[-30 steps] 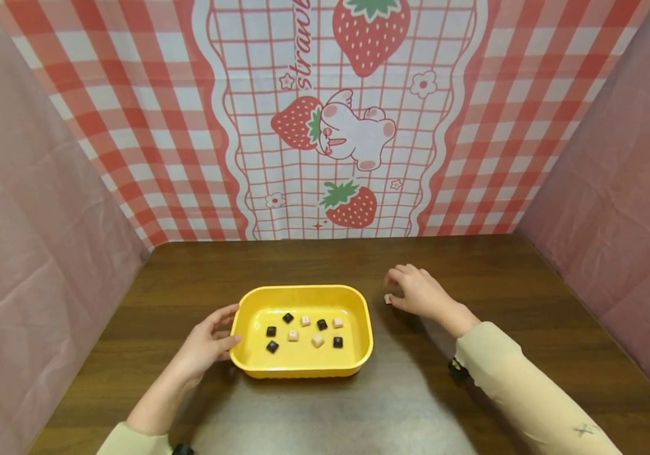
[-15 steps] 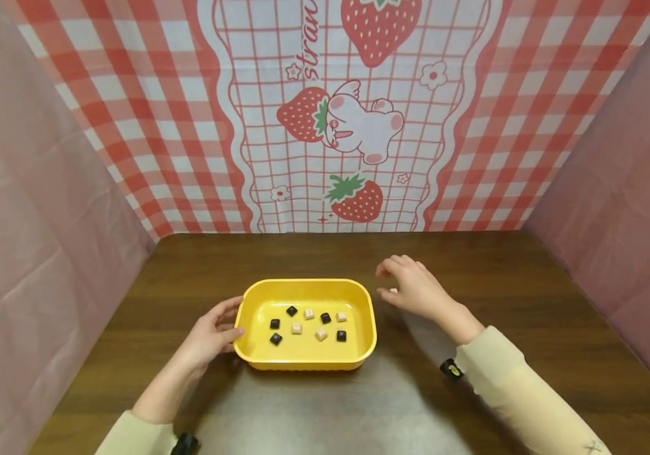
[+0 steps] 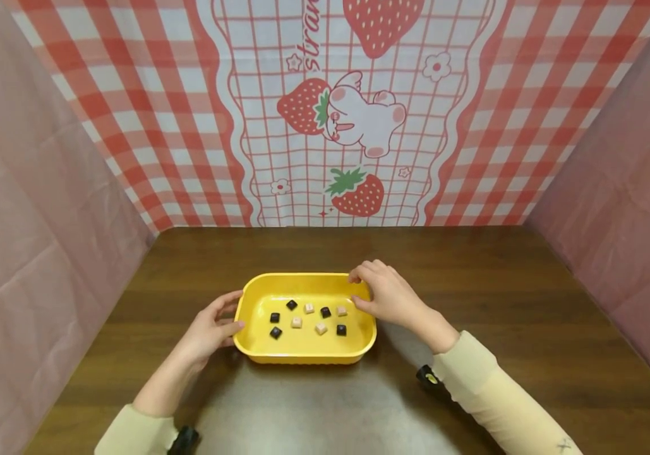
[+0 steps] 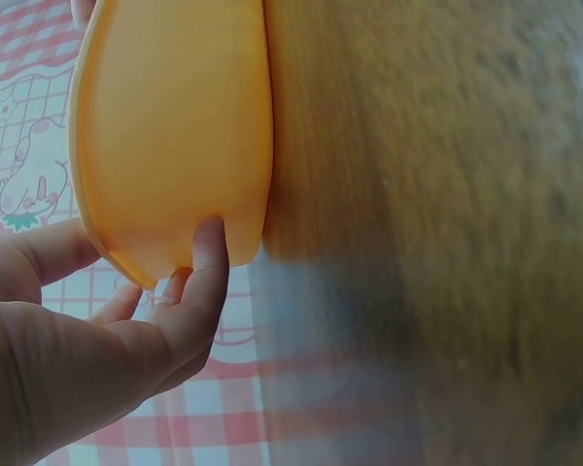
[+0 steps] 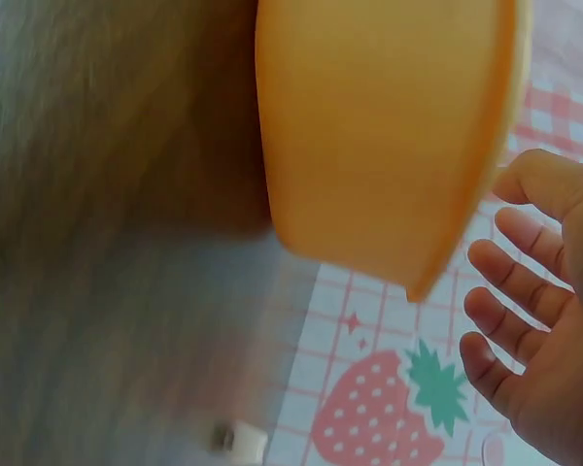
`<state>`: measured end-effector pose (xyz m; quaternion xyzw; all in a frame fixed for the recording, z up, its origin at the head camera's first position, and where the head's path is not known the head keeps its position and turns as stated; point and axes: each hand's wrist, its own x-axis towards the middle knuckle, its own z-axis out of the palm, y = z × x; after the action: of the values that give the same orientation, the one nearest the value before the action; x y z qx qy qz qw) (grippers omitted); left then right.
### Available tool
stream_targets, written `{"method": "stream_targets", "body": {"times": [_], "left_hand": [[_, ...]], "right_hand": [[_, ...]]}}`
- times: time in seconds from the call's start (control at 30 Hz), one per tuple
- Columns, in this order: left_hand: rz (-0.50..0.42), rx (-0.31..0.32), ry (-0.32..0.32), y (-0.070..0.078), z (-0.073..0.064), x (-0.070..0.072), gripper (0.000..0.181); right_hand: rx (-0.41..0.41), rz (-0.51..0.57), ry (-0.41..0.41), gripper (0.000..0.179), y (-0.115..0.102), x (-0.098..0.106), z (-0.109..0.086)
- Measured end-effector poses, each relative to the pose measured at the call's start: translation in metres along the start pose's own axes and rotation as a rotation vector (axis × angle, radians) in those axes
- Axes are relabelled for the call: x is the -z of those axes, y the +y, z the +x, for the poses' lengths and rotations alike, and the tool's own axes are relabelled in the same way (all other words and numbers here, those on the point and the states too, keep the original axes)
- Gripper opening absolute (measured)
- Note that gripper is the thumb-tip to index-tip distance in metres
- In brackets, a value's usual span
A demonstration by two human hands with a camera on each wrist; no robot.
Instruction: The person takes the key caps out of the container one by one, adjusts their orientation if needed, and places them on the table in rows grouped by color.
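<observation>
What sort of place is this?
Probably a small draped booth set up for tabletop work, though the wider room is out of view. The wood-look table is backed by a strawberry-print cloth and flanked by pink drapes.

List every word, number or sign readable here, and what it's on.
"stra": red, sideways on the checked cloth, the rest cut off at the picture's top edge.
Black cubes and cream cubes in the yellow tray: any marks are too small to read.
Right sleeve: dark X-like mark, perhaps not lettering.
Black wrist device: yellow patch too small to read.
</observation>
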<state>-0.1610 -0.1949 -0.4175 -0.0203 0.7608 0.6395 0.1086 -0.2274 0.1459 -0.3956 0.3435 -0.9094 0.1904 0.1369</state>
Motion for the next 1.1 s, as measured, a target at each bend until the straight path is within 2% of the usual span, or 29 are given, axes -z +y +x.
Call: {"method": "stream_targets", "body": {"times": [0.23,0.43,0.7,0.9,1.1], "left_hand": [[0.003,0.0,0.003,0.001,0.0,0.0,0.059],[0.007,-0.001,0.003,0.001,0.0,-0.001,0.058],[0.009,0.003,0.008,0.0,0.0,-0.001,0.058],[0.002,-0.003,0.009,-0.001,0.001,-0.001,0.058],[-0.003,-0.01,0.0,-0.001,0.0,-0.001,0.058]], "right_hand": [[0.087,0.028,-0.04,0.026,-0.012,-0.018,0.003],[0.172,0.007,-0.105,0.023,-0.021,-0.03,0.006],[0.2,-0.052,-0.22,0.022,-0.03,-0.04,0.01],[0.233,-0.078,-0.248,0.016,-0.034,-0.045,0.014],[0.255,-0.156,-0.283,0.014,-0.036,-0.05,0.017]]}}
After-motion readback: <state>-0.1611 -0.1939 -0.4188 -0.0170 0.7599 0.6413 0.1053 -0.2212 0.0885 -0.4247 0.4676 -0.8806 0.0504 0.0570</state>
